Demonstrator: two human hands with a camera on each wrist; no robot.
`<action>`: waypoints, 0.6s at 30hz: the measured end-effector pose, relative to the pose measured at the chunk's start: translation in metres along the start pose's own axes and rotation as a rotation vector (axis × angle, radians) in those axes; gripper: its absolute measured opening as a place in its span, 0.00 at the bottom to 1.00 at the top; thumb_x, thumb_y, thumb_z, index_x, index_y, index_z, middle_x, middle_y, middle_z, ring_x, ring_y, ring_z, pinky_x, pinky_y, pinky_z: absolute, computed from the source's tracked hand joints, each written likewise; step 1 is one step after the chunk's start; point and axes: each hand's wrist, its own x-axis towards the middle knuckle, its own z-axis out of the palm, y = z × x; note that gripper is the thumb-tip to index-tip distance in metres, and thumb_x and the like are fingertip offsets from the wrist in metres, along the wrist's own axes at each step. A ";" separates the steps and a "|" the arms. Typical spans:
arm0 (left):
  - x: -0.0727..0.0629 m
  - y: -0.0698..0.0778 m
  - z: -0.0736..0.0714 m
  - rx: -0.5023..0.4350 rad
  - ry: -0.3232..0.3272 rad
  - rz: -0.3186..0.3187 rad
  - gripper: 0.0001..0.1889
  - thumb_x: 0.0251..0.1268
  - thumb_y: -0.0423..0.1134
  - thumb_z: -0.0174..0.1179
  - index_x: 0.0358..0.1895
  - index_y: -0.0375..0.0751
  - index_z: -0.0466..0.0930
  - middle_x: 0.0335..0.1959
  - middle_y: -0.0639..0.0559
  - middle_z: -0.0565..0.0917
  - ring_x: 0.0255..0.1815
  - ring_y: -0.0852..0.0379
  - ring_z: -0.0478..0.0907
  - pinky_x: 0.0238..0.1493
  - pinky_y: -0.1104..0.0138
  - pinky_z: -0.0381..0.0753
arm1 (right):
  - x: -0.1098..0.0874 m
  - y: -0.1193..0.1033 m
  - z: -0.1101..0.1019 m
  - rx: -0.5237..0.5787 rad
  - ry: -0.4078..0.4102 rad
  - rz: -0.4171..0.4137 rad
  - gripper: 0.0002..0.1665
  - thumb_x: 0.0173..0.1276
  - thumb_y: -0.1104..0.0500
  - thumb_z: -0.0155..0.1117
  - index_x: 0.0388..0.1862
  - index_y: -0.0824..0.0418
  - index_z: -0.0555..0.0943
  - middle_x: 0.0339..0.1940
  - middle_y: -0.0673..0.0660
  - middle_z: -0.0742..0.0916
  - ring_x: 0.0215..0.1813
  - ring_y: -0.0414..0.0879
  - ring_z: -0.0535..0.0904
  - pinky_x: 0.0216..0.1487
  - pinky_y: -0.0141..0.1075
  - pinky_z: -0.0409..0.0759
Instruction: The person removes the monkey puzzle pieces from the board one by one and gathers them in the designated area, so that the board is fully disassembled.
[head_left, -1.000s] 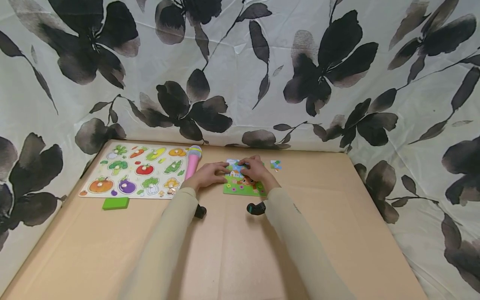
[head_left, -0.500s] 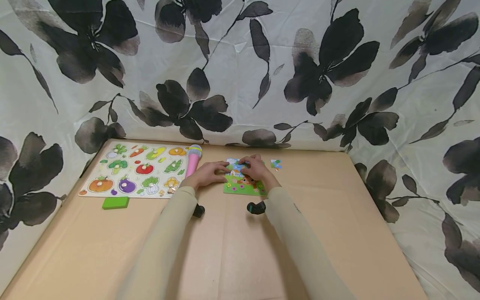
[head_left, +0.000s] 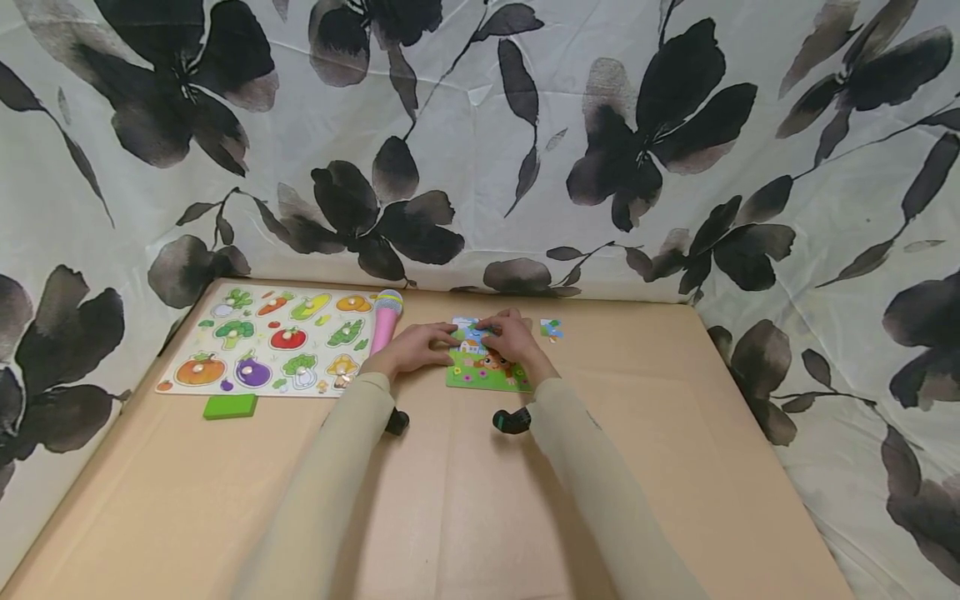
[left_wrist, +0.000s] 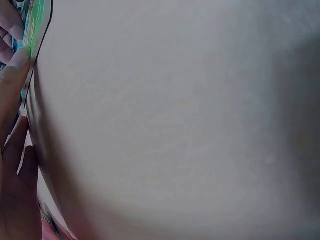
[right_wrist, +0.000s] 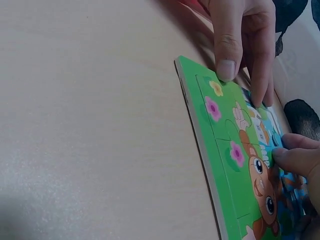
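A small jigsaw puzzle (head_left: pixel 480 379) with a green lower part and a cartoon animal lies flat on the table. My left hand (head_left: pixel 416 348) touches its left edge. In the right wrist view, the left thumb (right_wrist: pixel 226 67) rests on the green border and the fingers reach the blue part. Over the upper middle of the puzzle, my right hand (head_left: pixel 513 337) has thumb and forefinger brought together at a puzzle piece, which the fingers mostly cover. A loose puzzle piece (head_left: pixel 551 330) lies apart on the right. In the left wrist view, only part of the left hand (left_wrist: pixel 15 90) shows.
A vegetable puzzle board (head_left: pixel 270 337) lies at the left. The pink toy microphone (head_left: pixel 386 321) rests at its right edge, partly behind the left hand. A green block (head_left: pixel 230 407) sits in front of the board. Floral cloth (head_left: pixel 480 125) rises behind the table (head_left: pixel 450 500).
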 end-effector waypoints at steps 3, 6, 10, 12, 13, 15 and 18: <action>0.000 0.001 0.000 -0.006 0.002 -0.002 0.22 0.62 0.41 0.67 0.58 0.37 0.82 0.70 0.42 0.69 0.74 0.43 0.61 0.74 0.52 0.57 | -0.002 0.000 0.000 -0.011 0.018 -0.011 0.16 0.70 0.58 0.65 0.56 0.55 0.85 0.59 0.61 0.70 0.58 0.58 0.61 0.58 0.48 0.64; -0.001 0.001 0.000 -0.014 0.004 -0.004 0.22 0.62 0.41 0.68 0.58 0.37 0.82 0.70 0.42 0.69 0.73 0.43 0.61 0.74 0.53 0.57 | -0.003 0.000 0.001 -0.003 0.029 -0.028 0.17 0.69 0.59 0.65 0.56 0.56 0.85 0.57 0.61 0.71 0.56 0.56 0.64 0.57 0.46 0.67; -0.001 0.000 0.001 -0.018 0.009 -0.002 0.21 0.62 0.41 0.68 0.57 0.37 0.82 0.70 0.42 0.69 0.74 0.44 0.61 0.74 0.53 0.57 | -0.002 0.002 0.001 0.023 0.053 -0.052 0.17 0.67 0.62 0.66 0.55 0.58 0.84 0.57 0.62 0.72 0.56 0.56 0.69 0.62 0.46 0.70; 0.000 0.000 0.001 -0.022 0.015 -0.001 0.21 0.62 0.41 0.68 0.57 0.38 0.82 0.70 0.43 0.69 0.73 0.44 0.61 0.74 0.53 0.57 | -0.001 0.003 0.002 0.039 0.070 -0.053 0.17 0.66 0.63 0.67 0.54 0.59 0.83 0.59 0.62 0.73 0.58 0.56 0.71 0.64 0.46 0.70; 0.000 -0.001 0.002 -0.025 0.015 -0.004 0.21 0.62 0.41 0.68 0.57 0.38 0.82 0.70 0.43 0.69 0.74 0.44 0.61 0.74 0.53 0.57 | -0.001 0.004 0.002 0.050 0.083 -0.052 0.16 0.66 0.63 0.67 0.53 0.60 0.84 0.59 0.62 0.73 0.59 0.56 0.71 0.65 0.46 0.70; 0.000 -0.002 0.003 -0.034 0.015 -0.010 0.21 0.61 0.41 0.68 0.57 0.38 0.82 0.71 0.43 0.69 0.74 0.45 0.60 0.74 0.54 0.57 | -0.002 0.005 0.002 0.082 0.099 -0.044 0.15 0.66 0.63 0.68 0.52 0.61 0.84 0.59 0.62 0.74 0.60 0.57 0.71 0.65 0.47 0.70; 0.001 -0.002 0.003 -0.043 0.013 -0.019 0.21 0.61 0.41 0.68 0.57 0.39 0.82 0.71 0.44 0.69 0.74 0.45 0.60 0.74 0.54 0.57 | -0.002 0.009 0.001 0.111 0.109 -0.034 0.15 0.66 0.61 0.67 0.51 0.60 0.84 0.60 0.61 0.74 0.61 0.56 0.71 0.66 0.47 0.69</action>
